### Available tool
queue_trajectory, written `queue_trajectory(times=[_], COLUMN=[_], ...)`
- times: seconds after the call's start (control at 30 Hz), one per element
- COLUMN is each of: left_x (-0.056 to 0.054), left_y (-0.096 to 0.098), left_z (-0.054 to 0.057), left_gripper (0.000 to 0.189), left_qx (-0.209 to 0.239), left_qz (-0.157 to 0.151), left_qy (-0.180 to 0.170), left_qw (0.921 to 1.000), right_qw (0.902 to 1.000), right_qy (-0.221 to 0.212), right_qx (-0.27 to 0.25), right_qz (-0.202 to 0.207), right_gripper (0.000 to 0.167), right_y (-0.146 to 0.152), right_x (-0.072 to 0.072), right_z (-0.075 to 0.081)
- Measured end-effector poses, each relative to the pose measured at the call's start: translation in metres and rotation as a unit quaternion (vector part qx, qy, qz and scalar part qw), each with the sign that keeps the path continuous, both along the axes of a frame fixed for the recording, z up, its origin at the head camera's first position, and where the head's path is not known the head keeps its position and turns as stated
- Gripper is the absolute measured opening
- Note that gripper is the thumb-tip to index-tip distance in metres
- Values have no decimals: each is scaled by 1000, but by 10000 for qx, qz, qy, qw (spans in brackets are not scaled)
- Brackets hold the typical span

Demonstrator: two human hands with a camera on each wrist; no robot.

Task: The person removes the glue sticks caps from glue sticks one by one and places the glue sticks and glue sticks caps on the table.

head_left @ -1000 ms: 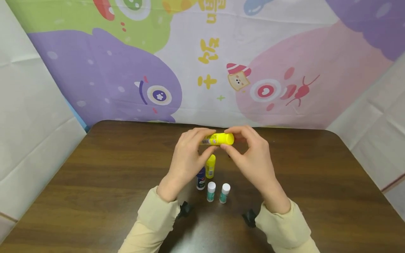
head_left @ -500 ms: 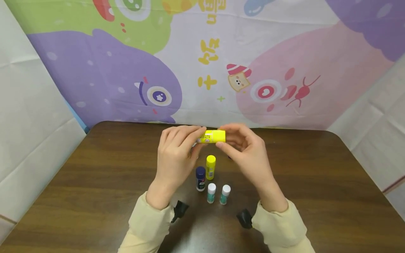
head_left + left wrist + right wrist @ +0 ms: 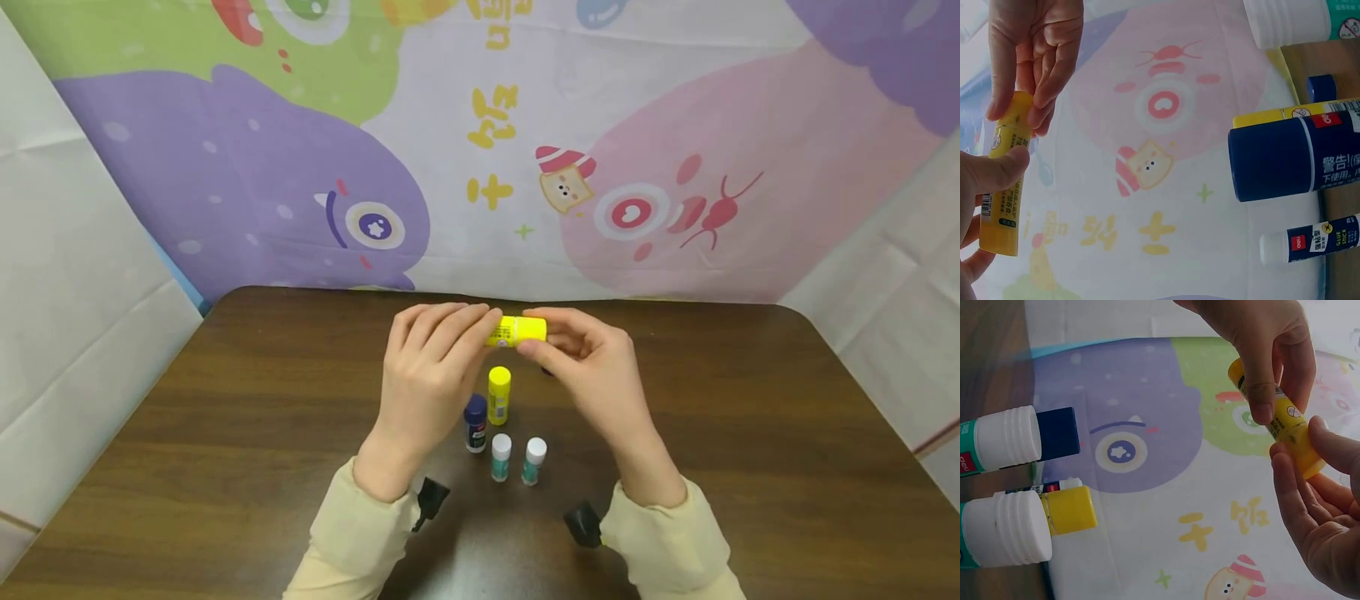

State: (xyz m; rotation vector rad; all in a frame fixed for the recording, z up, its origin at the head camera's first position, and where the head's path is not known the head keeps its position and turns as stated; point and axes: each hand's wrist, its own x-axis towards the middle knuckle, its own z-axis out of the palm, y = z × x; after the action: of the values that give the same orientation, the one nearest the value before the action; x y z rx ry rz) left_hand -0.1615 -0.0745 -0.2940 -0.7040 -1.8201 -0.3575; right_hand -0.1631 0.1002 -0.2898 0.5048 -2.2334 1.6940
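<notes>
Both hands hold one yellow glue stick (image 3: 517, 330) level above the table. My left hand (image 3: 431, 367) grips its labelled body; my right hand (image 3: 592, 367) pinches the cap end between thumb and fingers. In the left wrist view the glue stick (image 3: 1007, 200) lies between the two hands, its cap end at my right hand (image 3: 1038, 53). The right wrist view shows the same glue stick (image 3: 1304, 447), with the right fingertips around its cap. Below the hands a second yellow glue stick (image 3: 498, 396) stands upright beside a navy-capped glue stick (image 3: 476, 425).
Two white-capped green glue sticks (image 3: 501, 458) stand nearer me. A slim navy glue stick with a white cap (image 3: 1310, 240) and a small navy piece (image 3: 1321, 89) appear in the left wrist view. The brown table (image 3: 225, 433) ends at a cartoon-printed cloth (image 3: 480, 250).
The held glue stick shifted left, then slightly back right, staying in both hands. My left hand's fingers now lie further over its body; the standing glue sticks have stayed put.
</notes>
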Motion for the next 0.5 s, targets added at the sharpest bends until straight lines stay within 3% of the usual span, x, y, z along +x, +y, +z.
queue_trajectory(times=[0.5], left_x=[-1], left_y=[-2], left_z=[-2], left_gripper=[23], left_qx=[22], left_qz=[-254], left_qy=[-398], left_qw=[9989], right_qw=[9999], right_qy=[82], right_qx=[113], right_qz=[-10], right_gripper=[32], right_y=[1], right_x=[0], right_z=[0])
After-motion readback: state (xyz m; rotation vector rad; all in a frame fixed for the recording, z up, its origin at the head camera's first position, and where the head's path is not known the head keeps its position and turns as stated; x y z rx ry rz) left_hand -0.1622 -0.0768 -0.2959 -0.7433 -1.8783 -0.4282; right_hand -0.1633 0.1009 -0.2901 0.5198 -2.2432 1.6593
